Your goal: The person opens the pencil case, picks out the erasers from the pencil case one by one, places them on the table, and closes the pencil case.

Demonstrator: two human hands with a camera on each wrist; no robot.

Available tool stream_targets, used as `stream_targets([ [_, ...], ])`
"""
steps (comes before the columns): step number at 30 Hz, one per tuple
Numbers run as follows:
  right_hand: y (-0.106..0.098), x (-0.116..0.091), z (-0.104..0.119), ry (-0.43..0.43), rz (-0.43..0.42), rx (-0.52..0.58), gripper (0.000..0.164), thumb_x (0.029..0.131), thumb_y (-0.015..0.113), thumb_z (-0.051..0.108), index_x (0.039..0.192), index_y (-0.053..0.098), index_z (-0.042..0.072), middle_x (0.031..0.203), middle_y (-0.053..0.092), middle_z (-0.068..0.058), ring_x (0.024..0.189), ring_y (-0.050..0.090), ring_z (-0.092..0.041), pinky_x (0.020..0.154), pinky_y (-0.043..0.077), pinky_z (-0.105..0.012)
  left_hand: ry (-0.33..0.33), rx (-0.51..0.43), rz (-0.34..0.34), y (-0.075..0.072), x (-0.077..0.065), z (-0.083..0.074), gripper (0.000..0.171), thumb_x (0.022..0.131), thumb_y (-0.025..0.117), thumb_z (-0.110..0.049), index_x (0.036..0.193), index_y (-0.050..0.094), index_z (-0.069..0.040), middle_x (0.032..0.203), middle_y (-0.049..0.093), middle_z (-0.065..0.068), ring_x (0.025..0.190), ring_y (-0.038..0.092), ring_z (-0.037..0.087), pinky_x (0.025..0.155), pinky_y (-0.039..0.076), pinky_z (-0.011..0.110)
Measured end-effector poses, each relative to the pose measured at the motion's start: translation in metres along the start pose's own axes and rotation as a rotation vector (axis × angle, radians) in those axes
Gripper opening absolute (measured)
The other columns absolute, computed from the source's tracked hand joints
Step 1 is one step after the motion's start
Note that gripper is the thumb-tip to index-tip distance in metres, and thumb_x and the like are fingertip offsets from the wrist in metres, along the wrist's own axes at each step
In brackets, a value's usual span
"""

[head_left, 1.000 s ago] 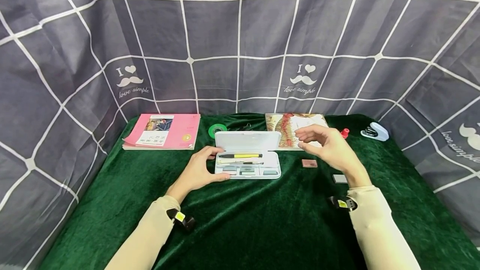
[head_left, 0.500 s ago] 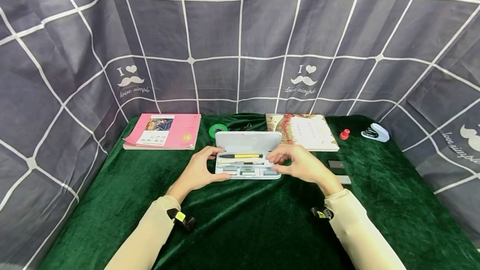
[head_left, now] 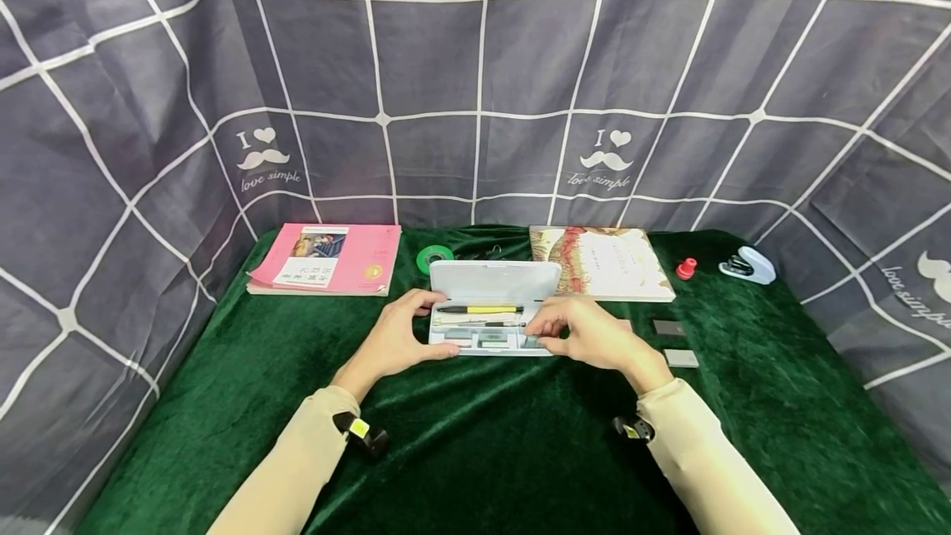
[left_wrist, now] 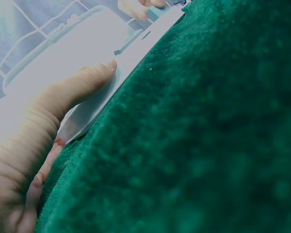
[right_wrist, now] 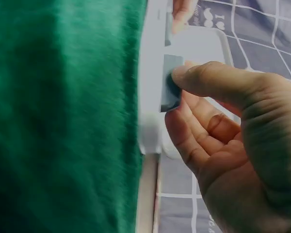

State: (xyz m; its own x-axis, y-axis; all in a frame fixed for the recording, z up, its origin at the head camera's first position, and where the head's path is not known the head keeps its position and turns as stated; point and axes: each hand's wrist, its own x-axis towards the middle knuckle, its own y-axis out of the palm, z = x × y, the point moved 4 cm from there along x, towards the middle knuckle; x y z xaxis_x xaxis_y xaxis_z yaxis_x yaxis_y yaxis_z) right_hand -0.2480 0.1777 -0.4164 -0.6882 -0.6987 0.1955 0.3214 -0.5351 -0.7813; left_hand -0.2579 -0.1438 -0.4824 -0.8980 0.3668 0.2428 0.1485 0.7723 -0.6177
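Observation:
A white plastic pencil case [head_left: 495, 281] stands on the cloth with its lid raised. Its left end is gripped by my left hand [head_left: 394, 335], thumb along the front wall and fingers round the side. Over the right front compartment, my right hand [head_left: 594, 335] pinches a dark grey-blue rectangular block [right_wrist: 170, 75] between thumb and fingertips. The right wrist view shows the block standing partly above the case rim. Inside the case lie a yellow-and-black pen [head_left: 483, 310] and a slimmer pen or pencil beside it. Similar small blocks sit in the middle compartment [head_left: 494, 340] and the left one.
A dark block [head_left: 669, 327] and a pale grey block [head_left: 681, 358] lie right of the case; a pinkish one is mostly hidden by my right hand. Behind are a pink book [head_left: 349, 258], green tape [head_left: 434, 257], a patterned book [head_left: 609, 262], and a small red item [head_left: 686, 268].
My right hand has come leftward and down from the air onto the case's right front compartment, where it now pinches the block. The left hand keeps its hold on the case.

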Motion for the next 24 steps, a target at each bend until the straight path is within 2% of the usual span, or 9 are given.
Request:
stream_targets([
  [4, -0.016, -0.005, 0.002, 0.031, -0.071, 0.023, 0.023, 0.094, 0.086, -0.004, 0.110, 0.086, 0.012, 0.100, 0.075, 0.007, 0.090, 0.068, -0.009, 0.082, 0.063, -0.039, 0.004, 0.000, 0.003, 0.000, 0.001, -0.001, 0.079, 0.080, 0.104, -0.040, 0.146, 0.068, -0.016, 0.146, 0.067, 0.005, 0.129, 0.068, 0.030, 0.114, 0.056, 0.051],
  [9, -0.036, -0.018, -0.002, 0.031, -0.140, -0.002, 0.024, 0.094, 0.086, -0.004, 0.111, 0.086, 0.014, 0.103, 0.077, 0.007, 0.089, 0.068, -0.009, 0.080, 0.063, -0.041, 0.011, 0.017, -0.005, 0.000, 0.001, 0.000, 0.079, 0.080, 0.104, -0.041, 0.145, 0.068, -0.015, 0.144, 0.068, 0.003, 0.127, 0.069, 0.027, 0.113, 0.057, 0.050],
  [16, -0.061, -0.049, -0.012, 0.055, -0.199, -0.033, 0.024, 0.094, 0.085, -0.006, 0.108, 0.085, 0.013, 0.097, 0.078, 0.000, 0.087, 0.068, -0.008, 0.077, 0.061, -0.030, 0.016, 0.014, -0.007, 0.000, 0.000, 0.000, 0.080, 0.080, 0.104, -0.042, 0.145, 0.068, -0.015, 0.144, 0.068, 0.004, 0.126, 0.069, 0.028, 0.113, 0.057, 0.052],
  [20, -0.068, -0.067, -0.017, 0.067, -0.222, -0.077, 0.027, 0.092, 0.086, -0.007, 0.108, 0.085, 0.014, 0.095, 0.077, 0.003, 0.085, 0.068, -0.006, 0.075, 0.059, -0.026, 0.004, 0.007, -0.006, 0.000, 0.000, -0.001, 0.079, 0.080, 0.104, -0.042, 0.146, 0.068, -0.016, 0.145, 0.067, 0.004, 0.128, 0.069, 0.030, 0.113, 0.056, 0.052],
  [24, -0.066, -0.085, -0.025, 0.080, -0.233, -0.119, 0.029, 0.091, 0.087, -0.007, 0.109, 0.086, 0.016, 0.096, 0.076, 0.008, 0.084, 0.067, -0.004, 0.073, 0.060, -0.028, 0.002, 0.005, -0.004, -0.001, 0.000, -0.001, 0.080, 0.080, 0.103, -0.042, 0.147, 0.068, -0.016, 0.146, 0.067, 0.005, 0.128, 0.068, 0.031, 0.114, 0.056, 0.053],
])
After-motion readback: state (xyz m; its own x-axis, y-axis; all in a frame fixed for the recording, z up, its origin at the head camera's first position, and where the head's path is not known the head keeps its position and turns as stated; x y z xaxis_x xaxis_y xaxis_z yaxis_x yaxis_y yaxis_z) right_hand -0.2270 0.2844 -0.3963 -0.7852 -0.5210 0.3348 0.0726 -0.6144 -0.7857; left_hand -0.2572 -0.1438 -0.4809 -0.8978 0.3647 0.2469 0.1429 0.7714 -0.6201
